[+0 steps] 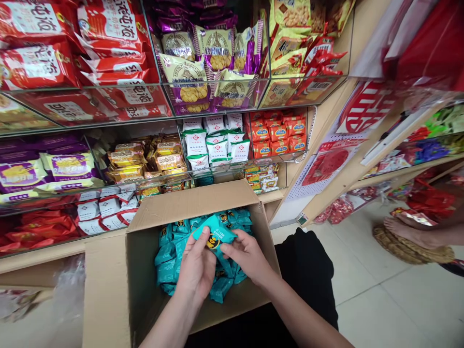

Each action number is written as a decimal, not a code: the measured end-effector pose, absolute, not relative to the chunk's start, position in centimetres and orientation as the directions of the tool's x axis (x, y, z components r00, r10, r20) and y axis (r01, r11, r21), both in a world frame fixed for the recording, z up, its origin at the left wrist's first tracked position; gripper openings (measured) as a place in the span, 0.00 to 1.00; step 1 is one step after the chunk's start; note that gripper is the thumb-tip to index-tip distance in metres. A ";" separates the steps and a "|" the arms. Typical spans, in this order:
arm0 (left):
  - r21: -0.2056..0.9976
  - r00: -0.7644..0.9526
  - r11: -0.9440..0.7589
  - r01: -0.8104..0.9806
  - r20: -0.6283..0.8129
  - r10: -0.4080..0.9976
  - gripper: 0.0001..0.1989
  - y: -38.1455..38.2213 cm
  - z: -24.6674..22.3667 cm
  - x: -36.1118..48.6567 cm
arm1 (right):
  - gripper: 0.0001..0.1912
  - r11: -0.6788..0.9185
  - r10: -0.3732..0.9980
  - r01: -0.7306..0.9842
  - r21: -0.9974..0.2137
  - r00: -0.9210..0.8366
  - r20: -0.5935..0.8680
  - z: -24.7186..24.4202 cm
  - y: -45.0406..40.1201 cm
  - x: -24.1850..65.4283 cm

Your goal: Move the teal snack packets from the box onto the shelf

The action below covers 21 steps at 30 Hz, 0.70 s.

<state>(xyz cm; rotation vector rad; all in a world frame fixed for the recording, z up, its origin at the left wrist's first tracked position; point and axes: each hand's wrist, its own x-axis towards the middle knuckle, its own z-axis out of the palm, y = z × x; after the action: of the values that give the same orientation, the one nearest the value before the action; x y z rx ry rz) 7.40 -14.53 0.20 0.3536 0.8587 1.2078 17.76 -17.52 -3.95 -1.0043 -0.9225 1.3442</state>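
Observation:
A teal snack packet [222, 230] with a black and yellow round emblem is held between both hands above an open cardboard box [195, 199]. My left hand [197, 261] grips its left side, thumb on top. On its right side, my right hand [248, 253] pinches the packet between thumb and fingers. Beneath the hands, many similar teal packets [168, 263] lie heaped inside the box, partly hidden by the hands.
Clear-fronted shelves ahead hold red packets [39, 65], purple biscuit packets [188, 79], white-green packets [195, 145] and orange-red packets [279, 133]. A box flap [105, 290] spreads left. Another person's foot in a woven sandal [413, 244] is at right.

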 end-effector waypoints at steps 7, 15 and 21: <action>0.963 0.023 0.097 -0.251 -0.094 0.995 0.09 -13.6 -0.7 6.5 | 0.14 -0.006 0.986 -0.244 -0.970 0.160 -0.046 -3.8 -17.9 18.9; 0.155 0.608 -0.620 0.769 0.123 0.784 0.38 -3.0 0.3 3.3 | 0.14 0.263 0.846 0.411 -0.873 0.336 0.413 -1.4 -13.9 25.8; 0.171 0.628 -0.609 0.774 -0.329 0.706 0.31 -0.5 0.3 3.3 | 0.13 0.189 0.913 0.751 -0.633 0.103 0.394 -1.8 -7.1 29.3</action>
<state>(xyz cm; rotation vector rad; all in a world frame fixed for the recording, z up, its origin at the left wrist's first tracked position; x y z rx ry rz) 3.27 -0.45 0.27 2.5562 1.1950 -0.3302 29.30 -7.11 -1.81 -1.5939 -1.6783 0.2607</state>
